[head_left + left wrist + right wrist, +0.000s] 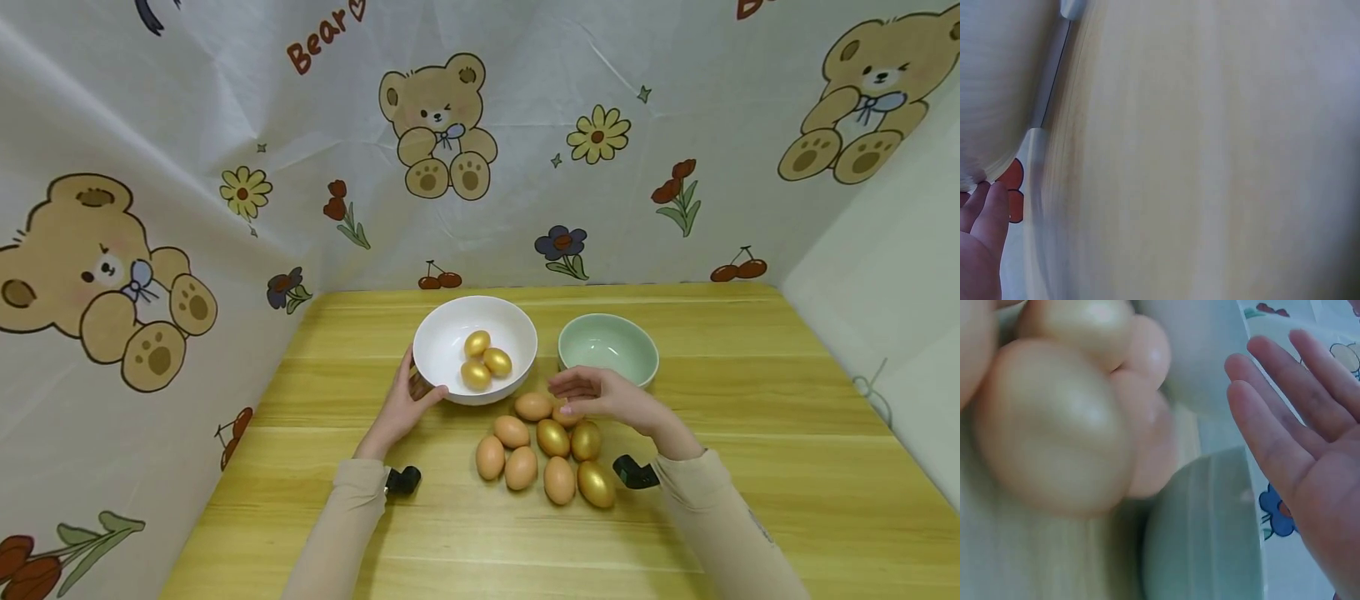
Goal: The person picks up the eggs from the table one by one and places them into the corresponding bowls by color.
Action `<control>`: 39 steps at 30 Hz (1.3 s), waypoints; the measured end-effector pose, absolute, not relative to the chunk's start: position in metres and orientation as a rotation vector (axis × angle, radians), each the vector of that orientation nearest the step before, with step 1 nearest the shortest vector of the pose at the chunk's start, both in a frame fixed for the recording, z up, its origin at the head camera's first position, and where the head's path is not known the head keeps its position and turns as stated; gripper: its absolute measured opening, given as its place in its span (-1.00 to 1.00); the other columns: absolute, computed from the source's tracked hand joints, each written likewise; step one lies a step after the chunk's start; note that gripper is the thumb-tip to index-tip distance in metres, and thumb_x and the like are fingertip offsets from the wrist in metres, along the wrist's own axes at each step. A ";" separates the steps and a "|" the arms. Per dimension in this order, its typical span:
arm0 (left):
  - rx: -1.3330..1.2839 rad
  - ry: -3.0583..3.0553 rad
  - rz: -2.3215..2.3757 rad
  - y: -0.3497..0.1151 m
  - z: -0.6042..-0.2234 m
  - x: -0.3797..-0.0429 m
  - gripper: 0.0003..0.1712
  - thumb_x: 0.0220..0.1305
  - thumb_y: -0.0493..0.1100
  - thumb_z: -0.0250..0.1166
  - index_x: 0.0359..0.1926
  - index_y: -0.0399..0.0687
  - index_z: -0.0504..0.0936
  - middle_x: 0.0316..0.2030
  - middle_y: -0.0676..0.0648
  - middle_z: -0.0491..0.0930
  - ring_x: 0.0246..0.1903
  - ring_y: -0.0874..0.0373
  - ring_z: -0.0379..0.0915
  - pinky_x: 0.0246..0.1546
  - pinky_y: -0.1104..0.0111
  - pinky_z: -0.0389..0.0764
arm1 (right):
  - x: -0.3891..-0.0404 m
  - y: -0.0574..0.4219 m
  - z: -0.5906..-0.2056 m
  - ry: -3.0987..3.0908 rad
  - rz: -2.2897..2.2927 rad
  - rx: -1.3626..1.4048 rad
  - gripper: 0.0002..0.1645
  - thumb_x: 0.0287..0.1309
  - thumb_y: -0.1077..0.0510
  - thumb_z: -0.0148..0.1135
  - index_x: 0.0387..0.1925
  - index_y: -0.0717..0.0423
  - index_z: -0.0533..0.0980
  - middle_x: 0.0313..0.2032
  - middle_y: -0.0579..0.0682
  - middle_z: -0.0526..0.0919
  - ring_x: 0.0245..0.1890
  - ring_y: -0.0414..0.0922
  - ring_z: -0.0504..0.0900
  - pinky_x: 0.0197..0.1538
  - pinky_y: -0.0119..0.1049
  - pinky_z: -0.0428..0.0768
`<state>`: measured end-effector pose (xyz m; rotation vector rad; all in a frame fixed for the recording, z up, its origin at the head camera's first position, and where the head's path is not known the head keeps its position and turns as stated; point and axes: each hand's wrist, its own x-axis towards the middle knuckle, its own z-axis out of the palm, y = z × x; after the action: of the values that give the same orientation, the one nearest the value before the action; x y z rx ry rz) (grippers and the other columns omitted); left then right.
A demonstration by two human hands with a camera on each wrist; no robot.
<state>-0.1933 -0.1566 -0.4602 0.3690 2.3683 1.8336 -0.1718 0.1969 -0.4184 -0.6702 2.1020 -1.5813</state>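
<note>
My left hand (402,408) holds the white bowl (435,342) by its left side, thumb toward the near side and fingers around the outer wall. Three golden eggs (476,375) lie inside that bowl. In the left wrist view, fingertips (999,203) touch the bowl's outside. Over the far right of the egg group, my right hand (600,393) hovers with loosely extended fingers and nothing in it. Below it are several brown eggs (521,468) and three golden eggs (553,437) on the table. The right wrist view shows its palm beside the green bowl (1204,531).
The green bowl (600,333) stands right of the white one, partly behind the right hand. Wood-grain table (750,367) lies under everything. A bear-print cloth (510,208) hangs behind and at the left; a white wall (885,267) rises at the right.
</note>
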 end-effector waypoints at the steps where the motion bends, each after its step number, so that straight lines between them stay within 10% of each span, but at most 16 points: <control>1: 0.368 2.373 1.828 -0.157 -0.460 -0.193 0.14 0.19 -0.09 0.31 0.44 0.01 -0.40 0.40 -0.24 -0.34 0.31 -0.18 -0.10 0.25 0.14 0.18 | -0.170 0.199 -0.420 2.099 -1.568 -0.681 -0.42 0.13 0.18 0.28 0.13 0.35 0.36 0.08 0.29 0.44 0.11 0.25 0.37 0.09 -0.24 0.47; 11: 0.349 2.385 1.864 -0.160 -0.481 -0.202 0.14 0.15 -0.04 0.34 0.45 0.17 -0.36 0.41 -0.14 -0.30 0.32 -0.13 -0.08 0.24 0.20 0.20 | -0.153 0.215 -0.439 2.142 -1.539 -0.768 -0.48 0.12 0.25 0.27 0.10 0.36 0.38 0.06 0.29 0.45 0.11 0.23 0.38 0.16 0.10 0.34; 39: 0.376 2.346 1.870 -0.157 -0.463 -0.195 0.12 0.21 -0.16 0.29 0.44 -0.01 -0.40 0.40 -0.24 -0.35 0.32 -0.19 -0.14 0.26 0.11 0.14 | -0.140 0.236 -0.471 2.236 -1.594 -0.693 -0.51 0.04 0.26 0.33 0.01 0.38 0.44 0.01 0.26 0.49 0.05 0.22 0.42 0.10 -0.08 0.45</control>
<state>-0.1948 -0.1567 -0.4629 0.3757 2.3464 1.8702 -0.1403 0.2361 -0.4711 -0.6934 2.2356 -1.5942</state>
